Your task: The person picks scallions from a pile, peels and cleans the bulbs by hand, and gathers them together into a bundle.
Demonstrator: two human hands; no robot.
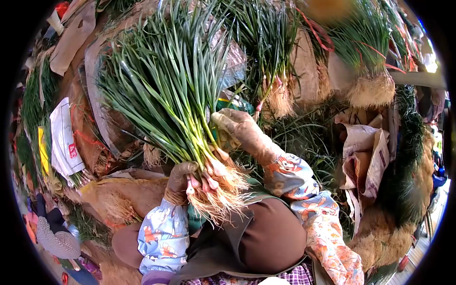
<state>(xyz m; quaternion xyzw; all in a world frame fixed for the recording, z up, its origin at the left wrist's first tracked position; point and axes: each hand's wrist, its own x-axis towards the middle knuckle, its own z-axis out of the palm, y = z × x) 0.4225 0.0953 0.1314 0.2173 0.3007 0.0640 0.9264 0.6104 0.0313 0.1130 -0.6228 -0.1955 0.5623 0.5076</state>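
Note:
A large bunch of green garlic (pixel 190 118) is held up in front of me, its long leaves fanning to the upper left. Pinkish-white bulbs (pixel 211 173) and pale stringy roots (pixel 228 194) hang at its lower end. My left hand (pixel 179 178), in a soiled glove, is closed around the lower stalks just by the bulbs. At the right side of the stalks, my gloved right hand (pixel 237 130) has its fingers curled against the bunch. Part of its grip is hidden by the stalks. My knee (pixel 273 228) is right below the roots.
More rooted green garlic (pixel 280 92) lies ahead, and a tied bundle (pixel 373 90) stands at upper right. An open paper sack (pixel 365 156) is to the right. A white bag (pixel 65 137) lies left. Another person (pixel 57 235) is at lower left. Stacked bundles (pixel 403 190) line the right.

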